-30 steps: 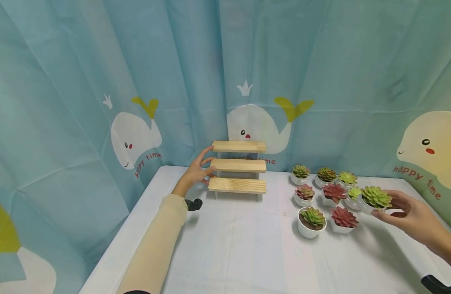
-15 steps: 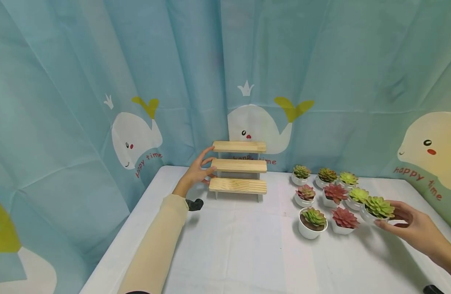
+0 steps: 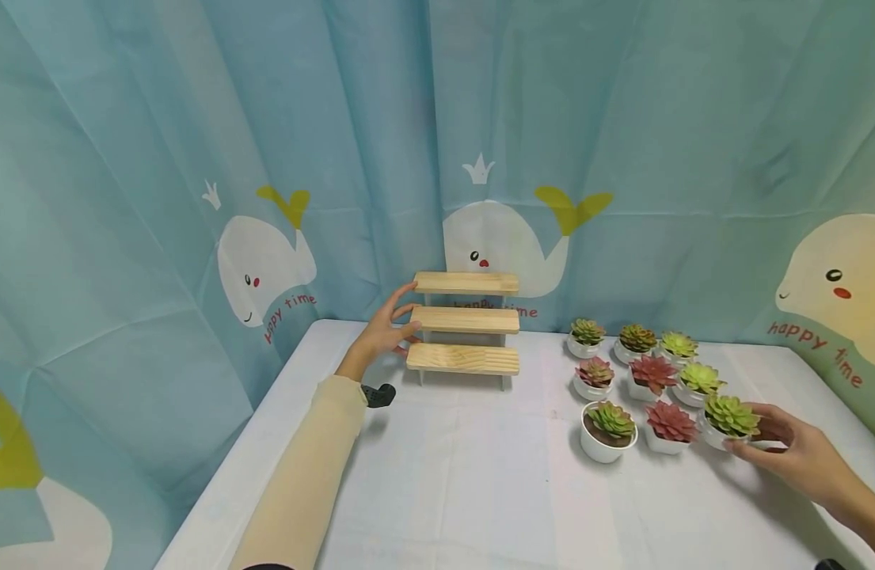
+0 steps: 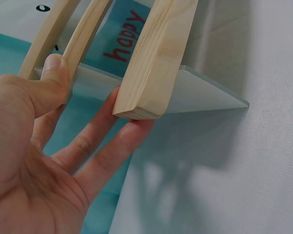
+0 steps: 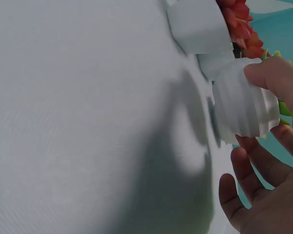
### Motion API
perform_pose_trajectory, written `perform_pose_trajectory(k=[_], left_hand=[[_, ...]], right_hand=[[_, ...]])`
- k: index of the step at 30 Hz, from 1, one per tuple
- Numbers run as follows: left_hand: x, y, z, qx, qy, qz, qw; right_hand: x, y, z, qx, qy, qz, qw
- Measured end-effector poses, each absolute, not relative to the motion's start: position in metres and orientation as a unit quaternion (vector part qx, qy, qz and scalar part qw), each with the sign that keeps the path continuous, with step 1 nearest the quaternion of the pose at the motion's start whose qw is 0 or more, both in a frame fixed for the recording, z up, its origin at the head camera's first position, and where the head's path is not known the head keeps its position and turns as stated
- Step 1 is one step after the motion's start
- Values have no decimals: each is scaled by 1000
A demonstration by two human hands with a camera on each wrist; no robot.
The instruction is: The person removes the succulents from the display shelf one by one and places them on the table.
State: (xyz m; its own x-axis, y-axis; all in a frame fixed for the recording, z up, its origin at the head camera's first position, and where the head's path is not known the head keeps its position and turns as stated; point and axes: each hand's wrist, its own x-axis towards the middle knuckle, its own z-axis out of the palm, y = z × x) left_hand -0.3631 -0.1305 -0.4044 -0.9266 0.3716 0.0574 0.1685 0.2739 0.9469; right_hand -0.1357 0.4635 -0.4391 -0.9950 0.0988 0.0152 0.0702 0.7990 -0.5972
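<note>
My left hand (image 3: 382, 334) holds the left end of a three-step wooden display stand (image 3: 464, 320). In the left wrist view, the thumb lies on the middle board, and two fingers touch the end of the lowest board (image 4: 154, 63). Between thumb and fingers, my right hand (image 3: 800, 451) pinches a white pot with a green succulent (image 3: 731, 416), at the right end of the front row. The pot's ribbed white side (image 5: 241, 100) shows in the right wrist view. It is low over the tabletop; whether its base touches I cannot tell.
Left of the held pot stand a red succulent (image 3: 671, 423) and a green one in a round white pot (image 3: 608, 431). Several more potted succulents fill two rows behind, including a dark red one (image 3: 651, 374). A blue whale-print curtain (image 3: 380, 158) hangs behind the white table (image 3: 466, 475).
My right hand has moved the green succulent slightly right, then lowered it beside the red one, uncovering the light-green succulent behind. The left hand stays on the stand.
</note>
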Motion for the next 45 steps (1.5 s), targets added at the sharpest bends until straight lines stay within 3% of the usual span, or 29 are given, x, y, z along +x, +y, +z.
perform_pose_trajectory(k=[45], left_hand=[[-361,-131,-402,182,797,569,87]], right_hand=[[-132,465,-452,-40,-941,336,-8]])
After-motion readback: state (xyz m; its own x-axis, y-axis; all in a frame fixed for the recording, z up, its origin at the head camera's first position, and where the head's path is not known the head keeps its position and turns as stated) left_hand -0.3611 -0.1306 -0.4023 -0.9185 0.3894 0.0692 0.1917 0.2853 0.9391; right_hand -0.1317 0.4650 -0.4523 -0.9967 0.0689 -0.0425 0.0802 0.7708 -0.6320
